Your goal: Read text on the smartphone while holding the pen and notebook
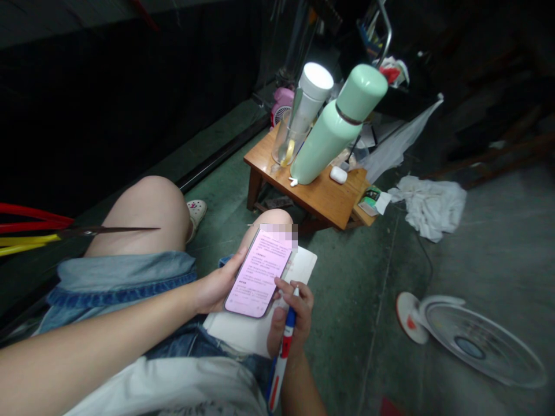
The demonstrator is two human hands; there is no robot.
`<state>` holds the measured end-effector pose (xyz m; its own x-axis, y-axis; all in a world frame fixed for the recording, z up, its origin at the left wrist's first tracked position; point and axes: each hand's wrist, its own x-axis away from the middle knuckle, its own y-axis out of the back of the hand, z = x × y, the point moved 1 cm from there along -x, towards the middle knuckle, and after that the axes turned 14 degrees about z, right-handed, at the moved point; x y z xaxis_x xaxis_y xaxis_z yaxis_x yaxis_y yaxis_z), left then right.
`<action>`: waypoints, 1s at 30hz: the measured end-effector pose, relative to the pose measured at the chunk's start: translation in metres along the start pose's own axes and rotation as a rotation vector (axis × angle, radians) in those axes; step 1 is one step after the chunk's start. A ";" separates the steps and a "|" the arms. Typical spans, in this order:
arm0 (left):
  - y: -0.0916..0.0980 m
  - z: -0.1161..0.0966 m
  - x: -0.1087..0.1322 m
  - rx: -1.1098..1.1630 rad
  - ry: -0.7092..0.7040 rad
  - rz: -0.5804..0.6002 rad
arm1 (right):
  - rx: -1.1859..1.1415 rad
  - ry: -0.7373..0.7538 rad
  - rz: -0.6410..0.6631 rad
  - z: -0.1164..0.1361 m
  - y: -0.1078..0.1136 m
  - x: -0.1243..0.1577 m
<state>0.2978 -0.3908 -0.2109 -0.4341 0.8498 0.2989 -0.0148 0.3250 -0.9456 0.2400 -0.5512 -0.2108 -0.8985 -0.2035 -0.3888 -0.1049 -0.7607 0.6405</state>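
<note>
Hands: left hand wraps around a smartphone with pink-lit text; right hand curls closed around a red-and-blue pen.
Below smartphone: white notebook across the lap.
Beyond smartphone: low wooden tabletop bearing a mint-green thermos.

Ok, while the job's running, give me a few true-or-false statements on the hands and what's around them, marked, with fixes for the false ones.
1. The left hand holds a phone with a pink-lit screen. True.
2. The right hand is empty. False: it grips a blue-and-red pen.
3. A mint-green flask stands on the wooden table. True.
4. The crumpled white cloth lies on the table. False: it lies on the floor, to the right of the table.
</note>
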 end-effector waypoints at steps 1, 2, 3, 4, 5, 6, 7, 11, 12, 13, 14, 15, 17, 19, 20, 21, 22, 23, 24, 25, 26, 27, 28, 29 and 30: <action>0.001 0.000 0.000 0.000 -0.004 0.007 | -0.001 0.002 -0.001 0.000 0.000 0.000; 0.002 0.001 0.000 0.000 -0.009 0.014 | -0.005 0.004 -0.006 0.000 0.000 -0.001; 0.003 0.001 0.000 -0.001 -0.014 0.022 | -0.009 0.007 -0.009 0.000 0.000 -0.001; 0.004 0.001 0.000 -0.002 -0.017 0.027 | -0.013 0.008 -0.010 -0.001 0.000 -0.001; 0.005 0.001 0.000 -0.004 -0.018 0.030 | -0.016 0.007 -0.015 -0.001 -0.001 -0.001; 0.005 0.002 0.000 -0.007 -0.016 0.029 | -0.018 0.004 -0.016 -0.001 -0.001 0.000; 0.005 0.002 0.000 -0.010 -0.015 0.025 | -0.017 -0.001 -0.015 -0.001 -0.001 0.000; 0.004 0.001 0.001 -0.024 -0.014 0.017 | -0.017 -0.019 -0.012 -0.001 -0.001 0.001; 0.003 0.001 0.001 -0.026 -0.014 0.019 | -0.015 -0.019 -0.014 -0.001 -0.001 0.001; 0.003 0.001 0.001 -0.028 -0.011 0.022 | -0.012 -0.017 -0.018 -0.001 -0.001 0.001; 0.003 0.000 0.001 -0.030 -0.005 0.023 | -0.008 -0.012 -0.018 -0.001 -0.001 0.001; 0.002 0.000 0.000 -0.031 0.000 0.024 | -0.004 -0.008 -0.015 -0.001 -0.001 0.001; 0.001 0.000 0.000 -0.034 0.010 0.021 | 0.000 0.001 -0.018 -0.001 -0.001 0.000; 0.001 0.000 0.000 -0.036 0.012 0.017 | -0.001 0.000 -0.021 0.000 0.000 0.000; 0.001 0.000 0.000 -0.035 0.010 0.015 | 0.000 -0.003 -0.020 0.000 0.000 0.000; 0.001 0.000 0.000 -0.033 0.007 0.016 | 0.002 -0.008 -0.018 0.000 0.000 0.000; 0.001 0.000 0.000 -0.030 0.004 0.019 | 0.003 -0.012 -0.018 0.000 0.000 0.000; 0.001 0.000 0.000 -0.028 0.001 0.023 | 0.004 -0.018 -0.014 0.000 0.000 0.000; 0.001 0.000 0.000 -0.025 0.000 0.026 | 0.003 -0.020 -0.015 0.000 0.000 0.000; 0.001 0.000 0.000 -0.023 -0.001 0.028 | 0.001 -0.020 -0.014 0.000 0.000 0.000; 0.001 0.000 0.000 -0.023 0.000 0.029 | -0.004 -0.018 -0.011 0.000 0.000 0.000; 0.001 0.000 0.000 -0.023 -0.001 0.029 | -0.009 -0.017 -0.009 0.000 0.000 0.000; 0.001 0.000 0.000 -0.023 0.001 0.031 | -0.014 -0.016 -0.003 0.000 0.000 0.000; 0.001 0.000 0.000 -0.023 0.001 0.034 | -0.018 -0.013 -0.003 -0.001 0.000 0.000; 0.001 0.000 0.000 -0.023 0.000 0.036 | -0.020 -0.009 -0.005 -0.001 0.000 0.000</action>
<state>0.2975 -0.3902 -0.2117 -0.4336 0.8614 0.2644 0.0215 0.3033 -0.9527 0.2399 -0.5515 -0.2116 -0.9020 -0.1938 -0.3857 -0.1012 -0.7738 0.6253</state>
